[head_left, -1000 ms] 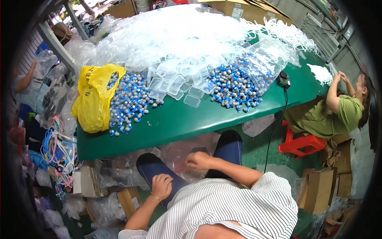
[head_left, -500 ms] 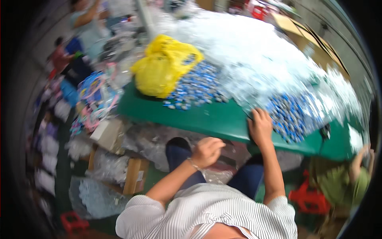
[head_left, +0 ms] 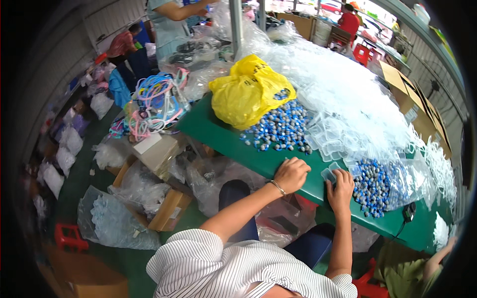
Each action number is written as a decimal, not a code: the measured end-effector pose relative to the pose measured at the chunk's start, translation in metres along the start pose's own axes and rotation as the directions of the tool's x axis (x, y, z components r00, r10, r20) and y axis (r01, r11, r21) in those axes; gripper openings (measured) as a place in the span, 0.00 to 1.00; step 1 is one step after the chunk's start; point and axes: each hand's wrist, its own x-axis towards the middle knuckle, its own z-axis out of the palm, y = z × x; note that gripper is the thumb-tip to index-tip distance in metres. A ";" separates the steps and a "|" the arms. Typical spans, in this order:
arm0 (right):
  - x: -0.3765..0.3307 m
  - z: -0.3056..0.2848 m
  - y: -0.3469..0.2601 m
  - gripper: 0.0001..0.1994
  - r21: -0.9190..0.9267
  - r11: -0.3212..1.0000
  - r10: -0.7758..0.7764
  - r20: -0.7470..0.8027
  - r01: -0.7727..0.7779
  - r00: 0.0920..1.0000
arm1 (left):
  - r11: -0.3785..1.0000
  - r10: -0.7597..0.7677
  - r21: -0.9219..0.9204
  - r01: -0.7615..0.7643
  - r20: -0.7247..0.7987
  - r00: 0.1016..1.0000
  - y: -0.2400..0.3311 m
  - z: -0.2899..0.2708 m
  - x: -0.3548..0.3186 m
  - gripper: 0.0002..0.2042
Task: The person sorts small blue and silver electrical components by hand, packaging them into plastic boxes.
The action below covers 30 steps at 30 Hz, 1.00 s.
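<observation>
My left hand [head_left: 293, 175], with a bracelet at the wrist, is at the near edge of the green table [head_left: 248, 144]. Its fingers curl together, and anything inside them is hidden or too small to name. To its right, my right hand [head_left: 341, 188] has its fingers on a small clear plastic case [head_left: 329, 172] lying near the table edge. Just right of that hand is a heap of small blue and grey pieces [head_left: 371, 186], partly under clear film. Another heap of such pieces [head_left: 283, 124] spills from a yellow plastic bag [head_left: 248, 92].
A large pile of clear plastic cases [head_left: 343, 84] covers the far table. Coloured straps [head_left: 156, 99] hang left, above cardboard boxes [head_left: 171, 206] and plastic bags. A black corded device [head_left: 409, 212] lies right, near a person in green [head_left: 407, 268]. Other people work farther back.
The view has swung, shifting the scene. My left hand has come up from over my lap to the table edge. A clear case now shows at my right fingertips.
</observation>
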 end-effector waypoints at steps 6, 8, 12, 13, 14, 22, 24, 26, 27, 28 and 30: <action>0.005 0.008 0.010 0.20 -0.118 0.989 0.094 0.069 -0.086 0.993 | 1.000 0.002 0.016 -0.001 -0.025 1.000 -0.001 -0.001 -0.001 0.06; 0.009 0.005 0.005 0.19 -0.158 0.981 0.132 0.118 -0.113 0.984 | 1.000 0.012 0.015 -0.011 -0.015 1.000 -0.002 -0.001 -0.002 0.06; 0.018 -0.004 0.006 0.19 -0.088 0.991 0.114 0.186 -0.099 0.976 | 1.000 0.023 0.000 -0.023 -0.022 0.999 0.002 -0.001 0.000 0.06; 0.020 -0.005 0.006 0.20 -0.080 0.992 0.110 0.170 -0.098 0.979 | 1.000 0.029 0.009 -0.029 -0.030 0.999 0.002 -0.001 0.001 0.06; 0.023 -0.004 0.005 0.20 -0.086 0.990 0.127 0.179 -0.113 0.976 | 0.999 0.031 0.024 -0.030 -0.036 0.999 0.001 -0.002 0.001 0.06; 0.016 0.000 0.003 0.32 0.386 0.920 0.092 -0.057 -0.063 0.994 | 0.998 -0.025 -0.052 0.023 -0.027 0.999 -0.006 -0.002 0.005 0.08; 0.013 -0.010 -0.008 0.30 0.362 0.932 0.064 -0.134 -0.011 0.989 | 0.996 -0.043 -0.079 0.041 -0.027 0.999 -0.008 -0.001 0.012 0.08; 0.007 -0.013 -0.011 0.28 0.361 0.926 -0.045 -0.186 0.111 0.982 | 0.994 -0.107 0.002 0.108 -0.092 0.990 -0.009 -0.001 0.022 0.11; 0.006 -0.014 -0.015 0.21 0.352 0.924 -0.066 -0.236 0.149 0.970 | 0.987 -0.156 0.039 0.159 -0.069 0.985 -0.012 0.000 0.028 0.12; 0.002 -0.013 -0.015 0.21 0.350 0.926 -0.061 -0.238 0.144 0.969 | 0.981 -0.175 0.079 0.180 -0.061 0.983 -0.014 -0.001 0.033 0.13; -0.002 -0.011 -0.014 0.16 0.349 0.916 -0.139 -0.191 0.200 0.972 | 0.958 -0.209 0.184 0.221 -0.084 0.974 -0.017 0.003 0.042 0.13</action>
